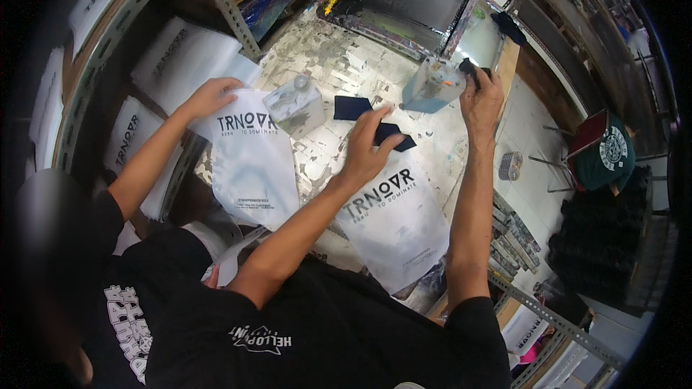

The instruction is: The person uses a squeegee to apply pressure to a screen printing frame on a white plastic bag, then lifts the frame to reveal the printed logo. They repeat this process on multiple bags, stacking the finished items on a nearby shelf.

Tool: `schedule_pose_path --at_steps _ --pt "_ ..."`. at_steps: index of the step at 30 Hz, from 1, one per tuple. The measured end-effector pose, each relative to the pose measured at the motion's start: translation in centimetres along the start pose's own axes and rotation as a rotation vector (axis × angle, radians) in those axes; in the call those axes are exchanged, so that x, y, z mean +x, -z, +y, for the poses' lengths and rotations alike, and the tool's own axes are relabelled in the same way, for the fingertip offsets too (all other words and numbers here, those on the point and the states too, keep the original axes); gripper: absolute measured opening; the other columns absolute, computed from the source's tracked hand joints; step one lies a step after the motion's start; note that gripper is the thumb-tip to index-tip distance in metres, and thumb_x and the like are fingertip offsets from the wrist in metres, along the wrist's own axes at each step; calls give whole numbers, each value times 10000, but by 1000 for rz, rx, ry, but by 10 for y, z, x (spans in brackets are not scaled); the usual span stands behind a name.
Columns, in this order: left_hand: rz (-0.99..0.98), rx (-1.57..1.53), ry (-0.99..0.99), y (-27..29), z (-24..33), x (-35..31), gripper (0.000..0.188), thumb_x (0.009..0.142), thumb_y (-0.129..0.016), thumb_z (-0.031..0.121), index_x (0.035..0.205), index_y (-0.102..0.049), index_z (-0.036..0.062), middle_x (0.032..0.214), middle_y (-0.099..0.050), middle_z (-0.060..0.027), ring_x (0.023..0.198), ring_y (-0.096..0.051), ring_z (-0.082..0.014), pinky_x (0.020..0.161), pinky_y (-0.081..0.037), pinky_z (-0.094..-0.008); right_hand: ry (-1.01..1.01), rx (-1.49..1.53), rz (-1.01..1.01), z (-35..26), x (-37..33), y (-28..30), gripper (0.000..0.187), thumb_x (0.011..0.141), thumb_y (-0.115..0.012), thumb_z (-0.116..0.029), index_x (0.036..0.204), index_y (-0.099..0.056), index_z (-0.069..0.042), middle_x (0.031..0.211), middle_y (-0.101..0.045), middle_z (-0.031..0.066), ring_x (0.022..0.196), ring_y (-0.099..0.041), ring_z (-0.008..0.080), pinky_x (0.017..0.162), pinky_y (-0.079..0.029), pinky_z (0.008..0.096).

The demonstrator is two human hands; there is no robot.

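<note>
My left hand (364,148) is open, thumb and fingers apart, over dark blue cloth (349,108) on the worktable. The cloth shows on both sides of the fingers; whether it is one piece or two is hidden. At the table's right side, my right hand (483,101) is closed on a small black cloth (472,70), beside a translucent jug (431,86) with bluish liquid. A white printed plastic bag (396,234) lies flat between my forearms. To the left, a co-worker's hand (213,97) touches the top of another white printed bag (252,155), next to a second jug (299,108).
A framed printing screen (411,7) lies at the table's far end. More printed white bags (180,61) are on the left, by a perforated metal post (227,3). A chair with a dark green garment (605,155) stands on the tiled floor at right.
</note>
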State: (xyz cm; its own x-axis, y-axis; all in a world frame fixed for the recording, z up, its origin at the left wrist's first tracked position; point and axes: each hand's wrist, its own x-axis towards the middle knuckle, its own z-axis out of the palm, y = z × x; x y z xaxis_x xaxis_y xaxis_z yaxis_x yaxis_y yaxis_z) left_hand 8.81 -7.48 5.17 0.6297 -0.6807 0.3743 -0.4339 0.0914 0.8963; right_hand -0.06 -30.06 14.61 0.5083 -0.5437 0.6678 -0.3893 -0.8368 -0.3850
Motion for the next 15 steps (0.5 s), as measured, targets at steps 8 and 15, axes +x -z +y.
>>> schedule_pose_path --at_steps 8,15 --pt "-130 646 142 58 -9 -176 809 818 -769 316 1447 -420 -55 1498 -457 -209 1403 -385 -373 1139 -256 -505 -199 216 159 -25 -97 5 204 866 -669 8 1061 -713 48 970 -683 189 870 -682 312 773 -529 363" --pt "-251 592 214 60 -2 -212 960 777 -787 401 1505 -348 -44 1551 -405 -191 1439 -343 -365 1155 -231 -508 -349 262 -172 -53 -220 9 250 869 -638 39 1108 -712 30 967 -657 160 832 -659 264 692 -524 317"
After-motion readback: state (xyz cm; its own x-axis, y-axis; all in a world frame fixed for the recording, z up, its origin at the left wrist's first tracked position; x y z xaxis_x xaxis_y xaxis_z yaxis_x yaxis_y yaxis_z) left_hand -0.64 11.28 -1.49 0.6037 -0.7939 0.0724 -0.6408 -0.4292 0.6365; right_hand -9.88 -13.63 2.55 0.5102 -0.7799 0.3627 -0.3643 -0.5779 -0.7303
